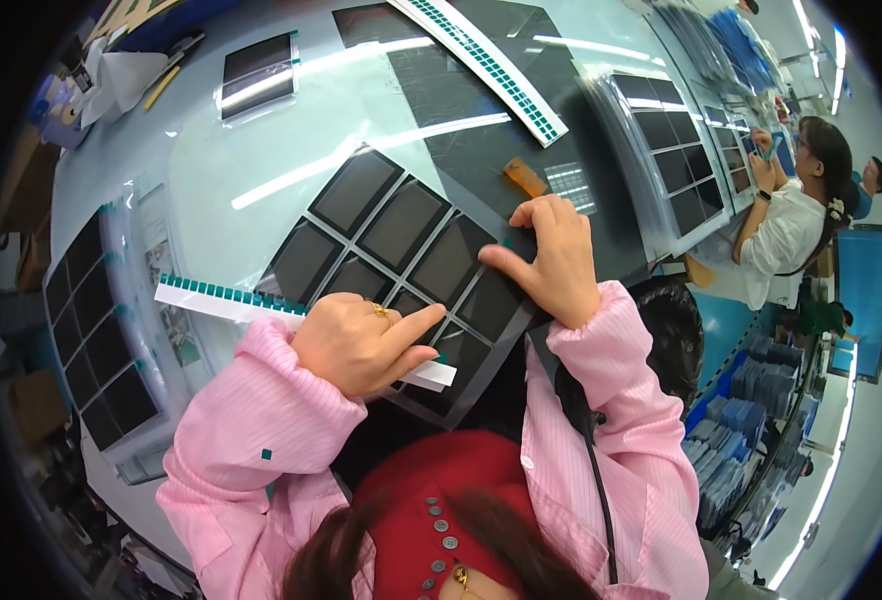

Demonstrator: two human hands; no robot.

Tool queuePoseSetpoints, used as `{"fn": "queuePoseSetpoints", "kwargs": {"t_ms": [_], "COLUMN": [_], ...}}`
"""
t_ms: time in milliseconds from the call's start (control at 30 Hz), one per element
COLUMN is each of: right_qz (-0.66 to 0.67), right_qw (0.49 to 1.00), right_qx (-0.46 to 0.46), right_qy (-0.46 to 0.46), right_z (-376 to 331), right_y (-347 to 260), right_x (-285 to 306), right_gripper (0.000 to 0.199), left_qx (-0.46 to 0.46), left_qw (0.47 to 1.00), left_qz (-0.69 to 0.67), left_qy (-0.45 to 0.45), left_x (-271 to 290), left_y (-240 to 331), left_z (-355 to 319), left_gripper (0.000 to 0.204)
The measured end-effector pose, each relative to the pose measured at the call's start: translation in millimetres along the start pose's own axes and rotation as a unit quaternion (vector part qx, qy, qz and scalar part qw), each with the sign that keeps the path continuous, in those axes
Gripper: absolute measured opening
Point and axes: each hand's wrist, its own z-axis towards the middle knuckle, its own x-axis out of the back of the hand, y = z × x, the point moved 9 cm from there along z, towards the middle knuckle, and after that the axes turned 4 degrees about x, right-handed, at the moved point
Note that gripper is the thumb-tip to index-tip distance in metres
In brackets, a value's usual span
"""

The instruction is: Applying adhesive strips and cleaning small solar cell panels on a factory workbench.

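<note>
A clear sheet holding a grid of dark rectangular panels [404, 225] lies at a slant in front of me. My left hand [356, 345] is closed over a white strip with a row of green tabs [231, 300]; the strip passes under the hand, and its bare white end [433, 376] shows beyond the thumb. The index finger stretches out over the panels. At the sheet's upper right edge is my right hand [558, 255], thumb and index finger apart, the thumb touching the edge beside a small green tab [507, 242].
A stack of clear-sleeved panel sheets [666, 150] stands at right, another stack [101, 330] at left. Beyond lie a longer green-tabbed strip [491, 75], an orange-brown block [526, 177] and a small dark panel [259, 75]. A co-worker [786, 220] sits at right.
</note>
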Motion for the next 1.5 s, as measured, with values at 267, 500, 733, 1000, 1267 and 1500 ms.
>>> {"fn": "queuePoseSetpoints", "kwargs": {"t_ms": [267, 500, 733, 1000, 1267, 1500], "right_qz": [0.142, 0.203, 0.168, 0.342, 0.426, 0.404], "right_qw": [0.989, 0.968, 0.968, 0.919, 0.869, 0.844], "right_qx": [-0.041, 0.081, 0.131, 0.021, -0.108, -0.27], "right_qy": [-0.026, -0.122, -0.131, -0.194, -0.227, -0.225], "right_z": [-6, -32, -34, -29, -34, -48], "right_y": [-4, -69, -83, -89, -69, -34], "right_x": [0, 0, -11, -7, -14, -45], "right_gripper": [0.021, 0.033, 0.021, 0.009, 0.004, 0.015], "left_qx": [0.023, -0.009, -0.002, -0.012, 0.009, -0.015], "left_qw": [0.999, 1.0, 0.999, 0.996, 0.999, 0.999], "left_qz": [-0.009, -0.017, -0.015, -0.013, -0.006, -0.026], "left_qy": [-0.023, -0.014, 0.036, 0.084, 0.047, 0.03], "left_x": [-14, -17, -8, 1, -11, -14], "left_y": [1, 8, 6, 8, 4, 7], "left_z": [-13, -16, -13, -13, -15, -15], "left_gripper": [0.048, 0.036, 0.022, 0.022, 0.027, 0.025]}}
